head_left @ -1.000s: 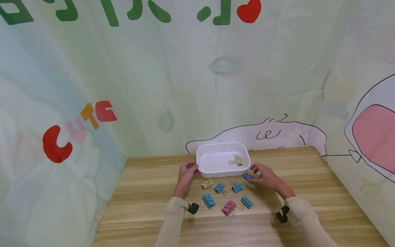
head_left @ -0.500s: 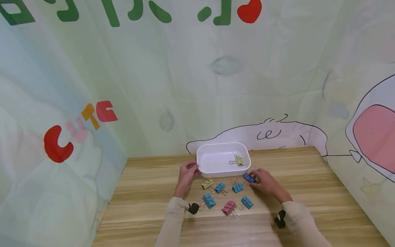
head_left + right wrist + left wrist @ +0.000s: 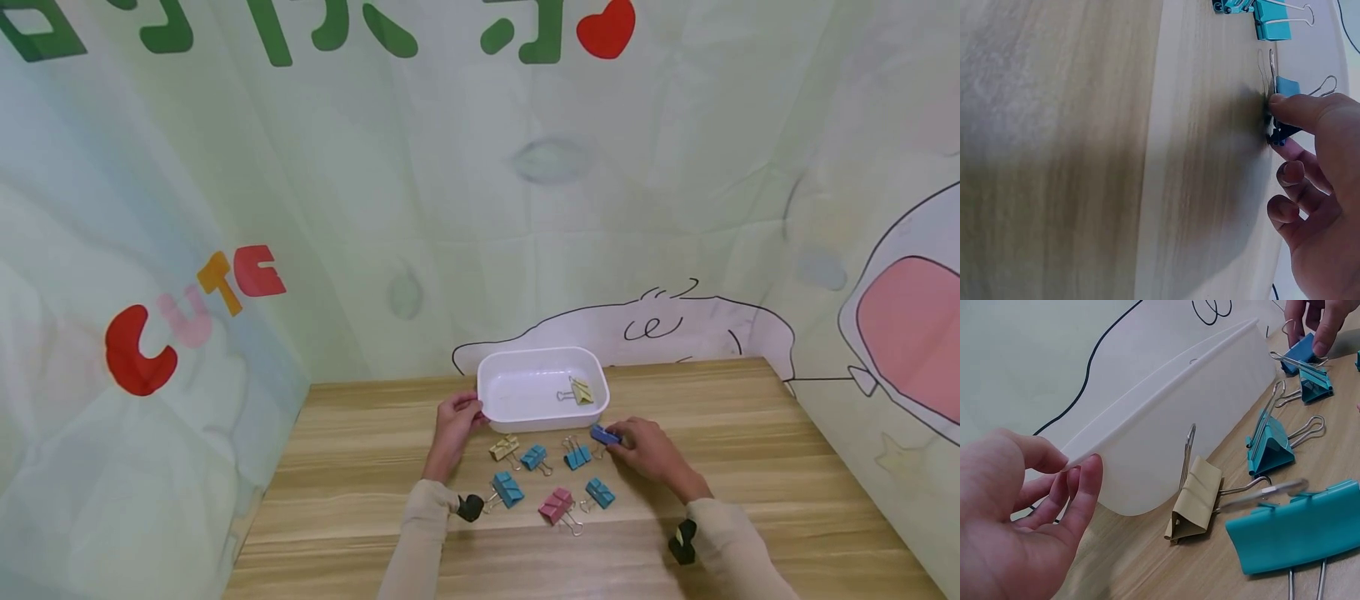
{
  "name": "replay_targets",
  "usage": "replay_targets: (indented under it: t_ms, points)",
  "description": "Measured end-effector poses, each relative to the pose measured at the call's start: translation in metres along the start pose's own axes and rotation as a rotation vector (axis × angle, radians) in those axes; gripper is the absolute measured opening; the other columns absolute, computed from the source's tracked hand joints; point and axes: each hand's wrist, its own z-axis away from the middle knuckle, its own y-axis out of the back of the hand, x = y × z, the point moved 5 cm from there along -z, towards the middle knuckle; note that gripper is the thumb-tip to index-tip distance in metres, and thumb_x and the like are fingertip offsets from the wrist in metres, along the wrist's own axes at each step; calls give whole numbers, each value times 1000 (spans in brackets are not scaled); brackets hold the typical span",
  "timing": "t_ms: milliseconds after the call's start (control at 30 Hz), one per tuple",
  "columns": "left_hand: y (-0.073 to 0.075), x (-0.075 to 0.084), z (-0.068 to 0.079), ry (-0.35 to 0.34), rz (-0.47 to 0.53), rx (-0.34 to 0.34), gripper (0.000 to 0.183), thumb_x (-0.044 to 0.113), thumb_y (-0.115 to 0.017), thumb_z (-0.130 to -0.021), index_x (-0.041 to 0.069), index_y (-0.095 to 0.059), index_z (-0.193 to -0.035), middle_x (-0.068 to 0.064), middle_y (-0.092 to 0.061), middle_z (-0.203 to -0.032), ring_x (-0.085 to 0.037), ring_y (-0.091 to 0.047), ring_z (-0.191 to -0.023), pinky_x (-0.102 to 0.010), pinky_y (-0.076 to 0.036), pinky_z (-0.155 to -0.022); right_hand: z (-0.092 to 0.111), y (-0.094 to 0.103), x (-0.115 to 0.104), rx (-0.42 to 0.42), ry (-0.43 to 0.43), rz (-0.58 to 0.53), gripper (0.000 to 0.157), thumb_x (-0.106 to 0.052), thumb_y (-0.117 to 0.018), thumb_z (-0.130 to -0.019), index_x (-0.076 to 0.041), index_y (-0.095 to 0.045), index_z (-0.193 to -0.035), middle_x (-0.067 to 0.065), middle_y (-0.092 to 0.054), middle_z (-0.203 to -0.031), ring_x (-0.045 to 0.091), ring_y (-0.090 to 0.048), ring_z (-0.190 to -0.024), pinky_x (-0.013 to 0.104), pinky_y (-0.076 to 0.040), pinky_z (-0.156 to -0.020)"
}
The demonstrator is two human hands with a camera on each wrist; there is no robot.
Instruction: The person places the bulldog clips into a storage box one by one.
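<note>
A white plastic tray (image 3: 517, 423) stands at the back of the table with one yellow binder clip (image 3: 581, 392) inside. My left hand (image 3: 453, 425) pinches the tray's left rim between thumb and fingers, seen closely in the left wrist view. By the tray's front right corner, my right hand (image 3: 648, 450) pinches a dark blue binder clip (image 3: 604, 434) by its end. In the right wrist view the thumb lies on that clip's near side, with the other fingers curled below. Beside it on the table sits a light blue binder clip (image 3: 577, 455).
In front of the tray lie a yellow binder clip (image 3: 503, 447), a pink one (image 3: 557, 505) and several blue ones, such as a blue clip (image 3: 507, 488) near the left wrist. A printed cloth backdrop (image 3: 465, 208) rises behind the wooden table (image 3: 360, 467).
My right hand has come down onto the dark blue clip and now pinches it; the clip has turned slightly. The left hand stays at the tray's rim.
</note>
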Motion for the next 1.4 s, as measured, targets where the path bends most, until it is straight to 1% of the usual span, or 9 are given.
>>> replay_targets:
  t_ms: [67,200,433,633,800,967,1100,1200,1400]
  points:
    - [2,-8,-5,4,0,7,36,-6,-56,-100,-23,-50,-131,-36,-56,-117,-23,-67,-85,-44,-63,-90,2,1,0,9,3,1,24,-11,-79,-91,-1,-76,-112,8,-72,-100,22,-65,-88,46,-58,-80]
    - [3,-15,-8,-4,2,29,35,-4,-56,-101,-21,-51,-132,-34,-57,-118,-24,-66,-86,-35,-64,-83,4,8,-3,40,19,-5,25,-10,-80,-89,0,-76,-112,12,-73,-102,26,-66,-90,48,-59,-81]
    - [2,-16,-7,-25,2,56,33,-6,-56,-100,-21,-52,-130,-33,-57,-114,-22,-66,-83,-26,-64,-75,3,25,-6,77,42,3,24,-6,-80,-87,-1,-77,-110,13,-72,-101,19,-61,-82,32,-53,-67]
    - [3,-15,-7,-29,5,62,32,-7,-57,-99,-22,-52,-128,-29,-59,-109,-23,-66,-82,-28,-64,-76,1,45,-7,116,55,22,22,-5,-80,-86,0,-78,-107,12,-71,-98,17,-56,-76,27,-49,-61]
    - [3,-14,-6,-28,-9,65,33,-6,-56,-100,-22,-52,-128,-32,-58,-111,-23,-66,-83,-31,-65,-79,-4,64,-8,153,49,47,22,-7,-79,-87,0,-78,-108,15,-71,-100,21,-57,-76,27,-47,-61]
    - [3,-14,-5,-29,-13,61,33,-6,-56,-100,-22,-51,-129,-31,-58,-112,-22,-66,-82,-35,-65,-82,-14,85,-15,208,71,45,23,-7,-78,-89,2,-77,-110,19,-72,-102,19,-50,-65,26,-40,-54]
    - [3,-13,-4,-26,-11,58,33,-5,-56,-100,-21,-51,-130,-29,-59,-111,-21,-66,-82,-38,-65,-84,-23,94,-24,215,64,34,26,-8,-77,-90,1,-77,-114,17,-71,-102,16,-45,-64,27,-38,-54]
    - [3,-12,-5,-28,-6,54,34,-5,-56,-101,-22,-51,-129,-29,-59,-110,-22,-66,-81,-38,-65,-83,-33,98,-35,220,72,31,25,-10,-76,-92,0,-77,-115,16,-71,-103,17,-48,-68,28,-40,-56]
    - [2,-13,-7,-22,-7,53,33,-5,-57,-100,-20,-53,-129,-32,-59,-114,-21,-66,-81,-32,-64,-80,-51,102,-60,226,108,10,25,-13,-76,-94,0,-76,-115,14,-71,-105,22,-52,-73,30,-44,-60]
